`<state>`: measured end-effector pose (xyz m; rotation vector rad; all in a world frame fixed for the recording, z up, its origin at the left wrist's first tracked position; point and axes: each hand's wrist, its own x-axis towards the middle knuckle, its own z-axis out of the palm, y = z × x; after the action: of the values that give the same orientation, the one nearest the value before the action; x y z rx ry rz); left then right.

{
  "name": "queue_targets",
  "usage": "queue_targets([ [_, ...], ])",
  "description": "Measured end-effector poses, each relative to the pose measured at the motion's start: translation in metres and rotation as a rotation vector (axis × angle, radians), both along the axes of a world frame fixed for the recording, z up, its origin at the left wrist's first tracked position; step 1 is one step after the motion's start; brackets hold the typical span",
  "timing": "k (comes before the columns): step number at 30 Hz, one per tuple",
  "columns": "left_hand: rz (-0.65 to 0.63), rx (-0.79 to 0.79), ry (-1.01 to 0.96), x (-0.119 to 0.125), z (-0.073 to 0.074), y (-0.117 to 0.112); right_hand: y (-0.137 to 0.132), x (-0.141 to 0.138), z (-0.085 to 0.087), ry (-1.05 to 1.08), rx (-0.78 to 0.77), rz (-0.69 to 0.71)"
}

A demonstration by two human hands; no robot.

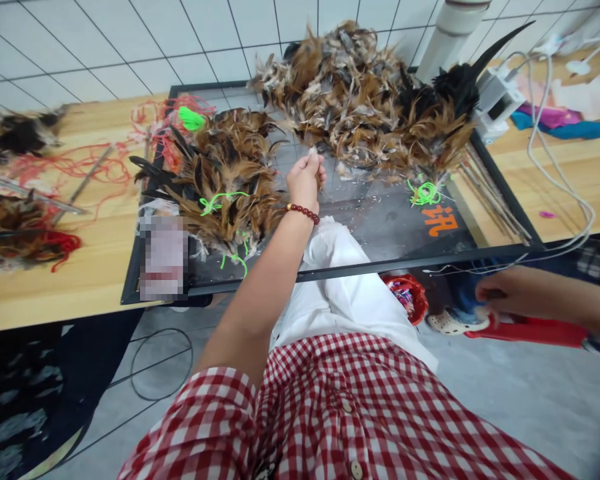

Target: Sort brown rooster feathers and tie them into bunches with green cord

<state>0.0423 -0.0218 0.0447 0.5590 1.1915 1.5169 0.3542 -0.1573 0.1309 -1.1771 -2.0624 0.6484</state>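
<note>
My left hand (306,179), with a brown beaded bracelet (303,213) on the wrist, is closed above the dark glass panel (375,223), thumb on top. What its fingers hold is too small to make out. Left of it lies a bunch of brown feathers (230,160) with bright green ties (220,200). Beyond it spreads a larger heap of brown and black feathers (360,100). Off to the right, below the table edge, my right hand (500,292) is blurred, its fingers drawn together. Anything in them cannot be made out.
Thin sticks (497,193) and a green thread coil (425,192) lie at the panel's right. A white power adapter (500,100) with cables stands behind. Red string (87,167) and more feathers are on the left. A red basket (410,300) sits below.
</note>
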Motion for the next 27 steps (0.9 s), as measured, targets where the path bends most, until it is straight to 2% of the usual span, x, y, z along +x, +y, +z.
queue_targets([
  [5, -0.016, 0.014, -0.006, 0.002, -0.001, -0.001, 0.018, -0.008, -0.013, -0.184, 0.009, 0.05],
  [9, -0.021, 0.011, 0.014, 0.001, 0.0, -0.002, 0.066, -0.026, -0.025, -0.378, 0.038, 0.28],
  [10, -0.02, 0.007, 0.018, 0.001, 0.0, -0.002, 0.083, -0.036, -0.029, -0.407, 0.129, 0.248],
  [12, -0.01, 0.003, 0.021, 0.001, 0.002, -0.003, 0.118, -0.064, -0.038, -0.524, 0.204, 0.148],
  [15, 0.016, 0.008, 0.014, 0.001, 0.004, -0.004, 0.162, -0.107, -0.055, -0.566, 0.224, 0.106],
  [18, 0.027, 0.003, -0.001, 0.001, 0.004, -0.004, 0.184, -0.13, -0.071, -0.616, 0.189, 0.052],
  [20, 0.023, -0.009, -0.017, 0.001, 0.004, -0.005, 0.189, -0.132, -0.077, -0.576, 0.126, 0.038],
  [23, 0.018, -0.03, -0.031, 0.002, 0.004, -0.005, 0.19, -0.121, -0.078, -0.275, -0.019, 0.04],
  [25, 0.015, -0.038, -0.032, 0.002, 0.004, -0.005, 0.188, -0.113, -0.076, -0.025, -0.194, 0.06],
  [27, 0.017, -0.035, -0.038, 0.002, 0.004, -0.006, 0.187, -0.109, -0.076, 0.104, -0.381, 0.147],
])
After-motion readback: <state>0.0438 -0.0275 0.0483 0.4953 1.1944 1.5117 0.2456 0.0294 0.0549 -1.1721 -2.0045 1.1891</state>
